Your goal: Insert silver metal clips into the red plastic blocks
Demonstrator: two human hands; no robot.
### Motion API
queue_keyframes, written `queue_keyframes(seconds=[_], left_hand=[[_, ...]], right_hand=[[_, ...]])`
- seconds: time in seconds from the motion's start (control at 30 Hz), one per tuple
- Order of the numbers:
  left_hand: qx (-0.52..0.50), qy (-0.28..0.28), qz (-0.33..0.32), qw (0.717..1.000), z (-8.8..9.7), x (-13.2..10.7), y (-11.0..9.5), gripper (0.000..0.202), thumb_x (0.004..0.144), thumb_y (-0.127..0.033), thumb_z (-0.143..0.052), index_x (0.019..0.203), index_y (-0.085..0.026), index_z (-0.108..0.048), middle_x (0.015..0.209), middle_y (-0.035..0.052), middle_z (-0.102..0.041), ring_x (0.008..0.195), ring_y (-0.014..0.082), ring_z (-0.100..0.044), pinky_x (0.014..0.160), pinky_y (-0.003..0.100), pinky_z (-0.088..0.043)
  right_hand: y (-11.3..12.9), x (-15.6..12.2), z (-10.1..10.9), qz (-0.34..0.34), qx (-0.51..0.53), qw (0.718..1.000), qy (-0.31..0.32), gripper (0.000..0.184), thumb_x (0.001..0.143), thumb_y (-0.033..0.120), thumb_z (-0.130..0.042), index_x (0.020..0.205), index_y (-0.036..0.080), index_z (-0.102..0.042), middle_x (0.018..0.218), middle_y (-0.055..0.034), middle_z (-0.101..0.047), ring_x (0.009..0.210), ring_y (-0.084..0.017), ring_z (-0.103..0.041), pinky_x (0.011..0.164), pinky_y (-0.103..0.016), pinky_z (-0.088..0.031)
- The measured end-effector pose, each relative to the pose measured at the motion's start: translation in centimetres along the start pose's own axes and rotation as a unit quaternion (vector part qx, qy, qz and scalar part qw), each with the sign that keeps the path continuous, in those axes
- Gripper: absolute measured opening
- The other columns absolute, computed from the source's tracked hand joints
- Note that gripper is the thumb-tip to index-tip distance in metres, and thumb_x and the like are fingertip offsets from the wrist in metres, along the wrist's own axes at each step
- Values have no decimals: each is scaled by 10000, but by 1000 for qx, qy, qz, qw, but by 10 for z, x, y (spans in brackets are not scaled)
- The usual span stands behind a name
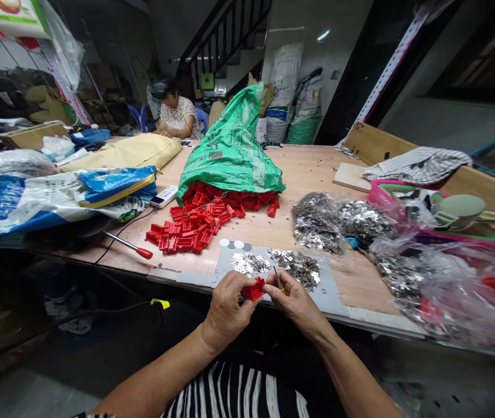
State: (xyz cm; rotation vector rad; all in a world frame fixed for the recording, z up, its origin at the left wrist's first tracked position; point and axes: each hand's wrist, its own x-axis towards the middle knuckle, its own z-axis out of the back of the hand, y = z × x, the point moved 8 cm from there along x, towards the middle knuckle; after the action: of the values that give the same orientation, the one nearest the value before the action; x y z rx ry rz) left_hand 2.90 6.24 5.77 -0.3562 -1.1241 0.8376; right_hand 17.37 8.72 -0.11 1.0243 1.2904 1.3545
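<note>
My left hand (228, 307) is closed on a small red plastic housing (253, 289) at the table's front edge. Close against its right side, my right hand (296, 299) pinches a thin pointed tool (277, 277) with a bit of yellow at its lower end; its exact kind is unclear. Just beyond my hands lie a pile of shiny metal pieces (250, 264) and a darker pile of metal pieces (299, 268), both on a grey sheet (332, 290). A heap of red plastic housings (186, 229) spills from a green woven sack (230, 151).
Clear bags of metal parts (321, 217) and a pink basket (382, 194) occupy the right side. Left are a red-handled rod (129, 245), a white device (164, 196) and a blue-white sack (47, 200). Across the table sits another person (180, 116).
</note>
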Motion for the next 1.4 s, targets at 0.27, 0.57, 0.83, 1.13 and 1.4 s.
queue_keyframes(seconds=[0.27,0.57,0.83,1.13,1.4], left_hand=[[-33,10,73,997,0,-3,13,166,744,-154,-696,876,-184,-600,797,21,-627,724,147,-589,658,272,-506],[-73,27,138,987,-4,-7,28,207,732,-183,-719,907,-185,-608,841,18,-626,758,146,-608,673,266,-526],[12,36,-14,999,-6,-7,2,241,800,-68,-585,1005,-196,-582,889,53,-635,846,184,-583,753,326,-510],[66,43,-79,994,-10,-12,-6,281,813,-33,-538,1043,-192,-567,925,72,-629,861,186,-576,764,310,-522],[4,25,32,999,-4,-8,11,206,775,-87,-614,949,-195,-593,864,45,-626,824,183,-581,744,322,-501]], right_hand=[[-5,-4,-2,-13,32,999,-1,322,814,503,-600,836,202,-489,702,61,-409,503,-62,-302,440,-201,-275],[22,-12,0,61,-147,987,-13,193,881,400,-531,881,208,-553,794,6,-548,677,-122,-480,606,-238,-403],[28,-13,-3,70,-308,947,-53,172,864,363,-543,772,218,-526,679,19,-598,595,-132,-511,566,-250,-402],[34,-14,-8,72,-385,916,-84,192,863,304,-496,687,236,-463,634,16,-601,555,-149,-555,528,-247,-373],[31,-14,-1,51,-327,938,-108,158,836,325,-518,716,224,-502,638,20,-588,551,-139,-529,544,-248,-387]])
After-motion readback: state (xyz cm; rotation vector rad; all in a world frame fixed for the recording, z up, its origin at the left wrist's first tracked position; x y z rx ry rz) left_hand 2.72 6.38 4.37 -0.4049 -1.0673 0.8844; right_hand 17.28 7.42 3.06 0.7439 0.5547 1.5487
